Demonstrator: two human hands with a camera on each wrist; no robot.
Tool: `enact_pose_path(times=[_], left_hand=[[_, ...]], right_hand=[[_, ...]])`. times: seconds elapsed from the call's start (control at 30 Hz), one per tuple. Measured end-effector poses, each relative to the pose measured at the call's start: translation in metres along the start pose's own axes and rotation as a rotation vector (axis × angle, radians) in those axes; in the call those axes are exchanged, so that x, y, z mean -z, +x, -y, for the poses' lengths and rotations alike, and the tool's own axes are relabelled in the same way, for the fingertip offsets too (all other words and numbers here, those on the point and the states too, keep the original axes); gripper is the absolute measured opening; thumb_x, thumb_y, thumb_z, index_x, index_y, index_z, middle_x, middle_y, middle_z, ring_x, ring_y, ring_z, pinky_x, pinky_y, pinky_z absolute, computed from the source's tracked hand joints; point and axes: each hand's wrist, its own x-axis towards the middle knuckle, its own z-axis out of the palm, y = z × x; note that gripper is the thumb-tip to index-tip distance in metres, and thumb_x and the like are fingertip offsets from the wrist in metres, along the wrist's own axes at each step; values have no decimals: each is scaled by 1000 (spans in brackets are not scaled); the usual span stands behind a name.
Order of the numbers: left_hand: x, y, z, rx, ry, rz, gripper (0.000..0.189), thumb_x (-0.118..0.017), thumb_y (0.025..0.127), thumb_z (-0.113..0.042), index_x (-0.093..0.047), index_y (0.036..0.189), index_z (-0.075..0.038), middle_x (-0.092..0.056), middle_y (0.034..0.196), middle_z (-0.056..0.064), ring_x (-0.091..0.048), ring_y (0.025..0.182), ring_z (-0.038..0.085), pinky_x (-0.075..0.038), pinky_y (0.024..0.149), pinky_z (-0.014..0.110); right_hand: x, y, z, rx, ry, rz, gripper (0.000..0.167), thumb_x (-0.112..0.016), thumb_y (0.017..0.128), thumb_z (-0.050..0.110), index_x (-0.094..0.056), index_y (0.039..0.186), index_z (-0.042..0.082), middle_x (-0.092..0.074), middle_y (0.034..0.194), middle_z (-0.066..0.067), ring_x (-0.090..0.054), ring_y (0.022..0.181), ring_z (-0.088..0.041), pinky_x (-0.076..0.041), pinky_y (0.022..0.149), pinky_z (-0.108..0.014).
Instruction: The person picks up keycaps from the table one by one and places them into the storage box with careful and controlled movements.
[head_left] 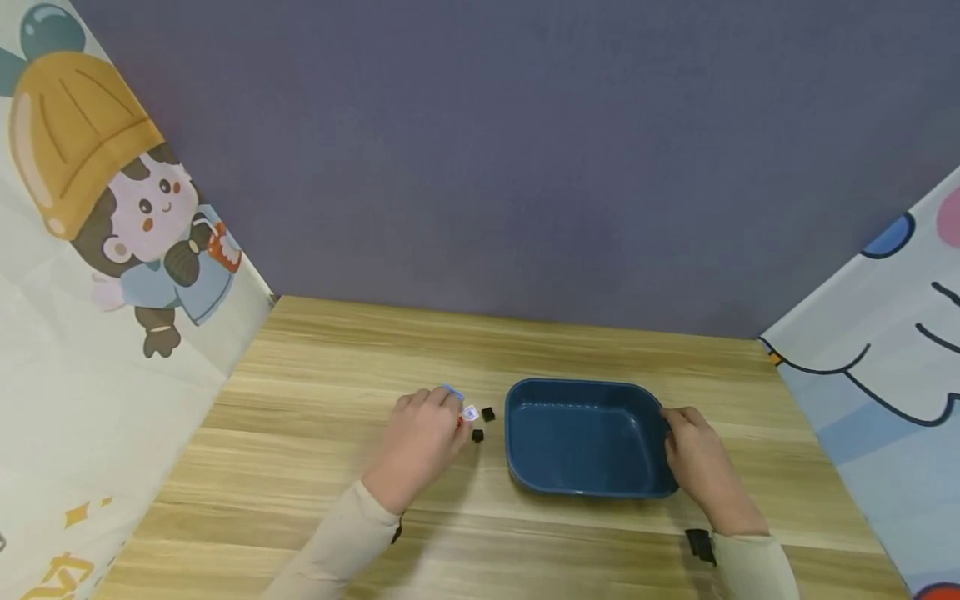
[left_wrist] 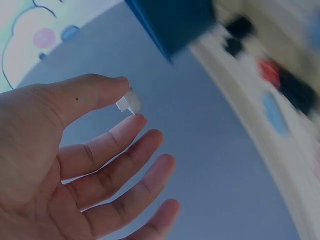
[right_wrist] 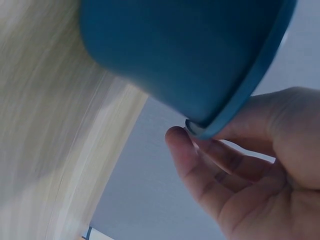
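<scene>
Between thumb and index fingertip, my left hand (head_left: 420, 446) pinches a small white piece (left_wrist: 130, 101); its other fingers are spread in the left wrist view. In the head view the piece (head_left: 470, 413) shows a bluish mark on its face. My right hand (head_left: 701, 462) grips the right-hand rim of a deep blue rectangular tub (head_left: 592, 486), thumb on one side and fingers beneath the lip in the right wrist view. The tub's visible inside holds nothing. Two small black blocks (head_left: 477, 435) lie on the table between the left hand and the tub.
A red piece (left_wrist: 270, 71) and a light blue piece (left_wrist: 273, 112) lie blurred on the table near the left hand, mostly covered by it in the head view. The wood-grain table (head_left: 337, 358) meets a grey back wall (head_left: 487, 167). Printed cloths flank both sides.
</scene>
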Motion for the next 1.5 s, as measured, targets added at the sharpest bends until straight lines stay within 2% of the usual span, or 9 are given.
enact_pose_path(times=[0.1, 0.2, 0.33, 0.57, 0.77, 0.97, 1.17, 1.3, 1.5], left_hand=[[-6, 13, -19, -41, -5, 27, 17, -76, 84, -25, -67, 79, -11, -66, 80, 2, -64, 70, 21, -55, 64, 38], [-10, 22, -36, -73, -14, 78, 20, -74, 86, -30, -70, 85, -10, -67, 85, 2, -65, 77, 21, -55, 70, 38], [-13, 30, -51, -108, -8, 102, 25, -74, 88, -35, -72, 89, -10, -67, 88, 2, -67, 81, 21, -55, 71, 39], [-15, 32, -57, -127, -9, 106, 27, -76, 87, -37, -73, 90, -10, -68, 89, 2, -67, 82, 21, -55, 70, 39], [-17, 27, -55, -106, -16, 126, 32, -78, 85, -41, -73, 93, -11, -69, 91, 3, -67, 84, 22, -54, 70, 39], [-13, 19, -41, -37, -23, 96, 29, -80, 84, -38, -71, 90, -11, -68, 89, 3, -65, 79, 23, -54, 69, 40], [-16, 3, -8, 39, 15, 32, 24, -84, 78, -28, -72, 88, -9, -70, 87, 4, -67, 76, 24, -56, 67, 42], [-21, -9, 18, 111, 10, 50, 27, -87, 77, -24, -74, 91, -6, -70, 88, 7, -66, 72, 24, -58, 67, 44], [-31, -21, 49, 192, -6, 86, 30, -87, 77, -21, -74, 95, -1, -71, 94, 14, -67, 73, 27, -59, 65, 45]], right_hand=[[0, 1, -1, 4, -5, -2, 31, -61, 84, -15, -59, 115, -19, -57, 106, -33, -61, 95, -48, -54, 78, -56], [1, 1, 0, 13, -4, -9, 31, -61, 84, -15, -59, 115, -19, -57, 107, -33, -61, 95, -48, -54, 78, -56], [1, 1, 1, 23, -3, -28, 31, -60, 84, -15, -60, 114, -19, -58, 106, -32, -61, 95, -48, -54, 79, -57], [0, 2, 3, 16, 0, -16, 31, -60, 84, -15, -59, 114, -19, -57, 106, -33, -61, 95, -49, -53, 79, -57], [-3, 1, 1, 29, -4, -41, 30, -61, 83, -15, -60, 113, -19, -58, 104, -32, -62, 93, -47, -54, 77, -56], [-2, 0, 0, 27, -7, -53, 30, -61, 82, -16, -60, 112, -19, -58, 103, -31, -62, 92, -46, -54, 77, -56], [-2, 0, 0, 5, -10, -36, 30, -60, 83, -16, -60, 113, -19, -58, 104, -32, -62, 93, -47, -54, 78, -56], [-3, 0, 0, 0, -8, -21, 30, -60, 84, -16, -59, 114, -20, -57, 106, -33, -61, 94, -49, -53, 78, -57], [-2, -1, 0, 15, -8, -56, 30, -60, 82, -17, -60, 112, -19, -58, 104, -32, -62, 91, -47, -54, 75, -56]])
